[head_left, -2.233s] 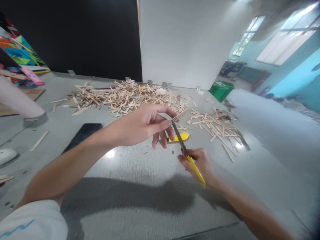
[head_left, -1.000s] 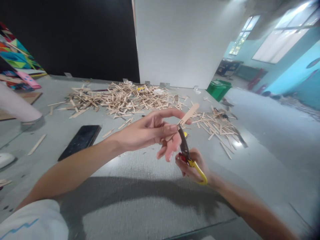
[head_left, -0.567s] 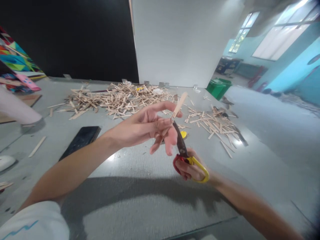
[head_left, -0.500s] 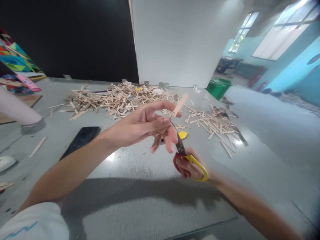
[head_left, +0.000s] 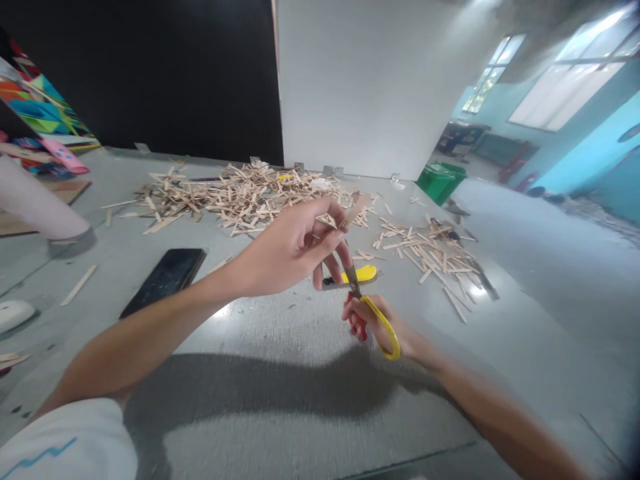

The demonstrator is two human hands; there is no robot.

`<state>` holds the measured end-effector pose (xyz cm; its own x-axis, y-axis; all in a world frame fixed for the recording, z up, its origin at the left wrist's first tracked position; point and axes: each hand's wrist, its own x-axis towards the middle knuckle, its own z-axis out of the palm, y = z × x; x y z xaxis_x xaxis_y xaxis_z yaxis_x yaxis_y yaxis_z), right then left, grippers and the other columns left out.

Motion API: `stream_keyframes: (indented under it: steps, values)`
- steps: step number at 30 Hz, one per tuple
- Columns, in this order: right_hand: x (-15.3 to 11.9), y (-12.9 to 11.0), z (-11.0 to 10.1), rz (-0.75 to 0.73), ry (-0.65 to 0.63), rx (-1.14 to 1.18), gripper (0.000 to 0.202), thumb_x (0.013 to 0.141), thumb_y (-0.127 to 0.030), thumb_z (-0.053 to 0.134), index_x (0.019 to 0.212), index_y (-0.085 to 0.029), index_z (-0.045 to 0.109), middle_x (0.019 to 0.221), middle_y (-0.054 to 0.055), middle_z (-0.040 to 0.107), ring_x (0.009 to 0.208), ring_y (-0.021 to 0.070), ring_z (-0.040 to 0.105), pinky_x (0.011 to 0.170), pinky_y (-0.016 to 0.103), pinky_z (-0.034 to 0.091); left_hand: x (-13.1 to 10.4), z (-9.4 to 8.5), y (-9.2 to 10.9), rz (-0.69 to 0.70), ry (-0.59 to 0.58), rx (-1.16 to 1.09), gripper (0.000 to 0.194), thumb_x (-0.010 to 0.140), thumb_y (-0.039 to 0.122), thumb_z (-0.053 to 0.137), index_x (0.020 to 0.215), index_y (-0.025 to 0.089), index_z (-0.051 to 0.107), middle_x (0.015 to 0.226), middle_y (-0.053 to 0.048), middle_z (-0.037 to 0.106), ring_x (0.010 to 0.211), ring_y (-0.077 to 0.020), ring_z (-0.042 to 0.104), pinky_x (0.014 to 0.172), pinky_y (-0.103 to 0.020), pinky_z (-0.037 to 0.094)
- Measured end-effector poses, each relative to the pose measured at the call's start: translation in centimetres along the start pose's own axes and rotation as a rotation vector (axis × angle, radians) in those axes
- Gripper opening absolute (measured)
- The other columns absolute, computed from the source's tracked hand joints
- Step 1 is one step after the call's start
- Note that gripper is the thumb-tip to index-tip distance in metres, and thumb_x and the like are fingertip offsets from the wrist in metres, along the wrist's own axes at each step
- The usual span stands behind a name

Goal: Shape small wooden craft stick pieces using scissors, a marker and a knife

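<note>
Pinching a thin wooden stick (head_left: 358,208) between thumb and finger, our left hand (head_left: 290,257) keeps a narrow grip above the surface (head_left: 260,443). Our right hand (head_left: 375,327) holds the scissors (head_left: 355,291) by the red and yellow handles; the blades angle up toward the left fingers, and we cannot tell whether their tips touch the stick. Behind the blades, a yellow-handled tool (head_left: 361,273) lies flat. Beyond our left hand, a pile of sticks (head_left: 255,197) spreads back toward the foot of the white panel (head_left: 365,87), and a smaller scatter (head_left: 430,250) lies to the right. A dark phone (head_left: 164,280) lies just beside our left forearm. Between our forearms, a broad grey stretch takes our shadow (head_left: 280,387), down to a dark line (head_left: 413,460) near the frame's bottom edge.
</note>
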<state>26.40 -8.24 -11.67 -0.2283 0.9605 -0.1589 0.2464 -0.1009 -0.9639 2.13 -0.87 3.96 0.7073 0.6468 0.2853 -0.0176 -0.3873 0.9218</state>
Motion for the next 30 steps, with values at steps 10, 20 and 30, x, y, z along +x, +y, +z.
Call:
stream_keyframes:
  steps: [10,20,30]
  values:
    - [-0.4,0.2,0.0,-0.044,0.136,-0.033,0.068,0.098,-0.083,0.062,0.080,-0.018,0.070,0.059,0.000,0.059,0.050,0.0147,0.060,0.051,0.027,0.047,0.0,0.3,0.0,-0.004,0.026,-0.014,0.010,0.113,0.025,0.056,0.118,0.017,0.060,0.093,-0.008,0.081,0.079,-0.0217,0.084,0.057,-0.025,0.067]
    - [-3.6,-3.7,0.7,-0.267,0.009,0.240,0.065,0.101,-0.075,0.061,0.074,-0.017,0.070,0.046,0.000,0.057,0.040,0.0135,0.054,0.049,0.026,0.050,-0.2,1.1,-0.5,-0.055,0.119,0.081,0.017,0.111,0.025,0.058,0.125,0.019,0.052,0.100,-0.010,0.081,0.087,-0.0248,0.085,0.060,-0.027,0.069]
    - [-4.9,-4.5,1.6,-0.132,-0.040,0.213,0.069,0.094,-0.081,0.063,0.067,-0.018,0.068,0.041,0.000,0.053,0.037,0.0136,0.051,0.043,0.024,0.042,-0.3,2.0,-0.8,-0.051,0.083,0.103,0.019,0.111,0.028,0.058,0.127,0.022,0.051,0.098,-0.007,0.080,0.093,-0.0254,0.085,0.068,-0.028,0.070]
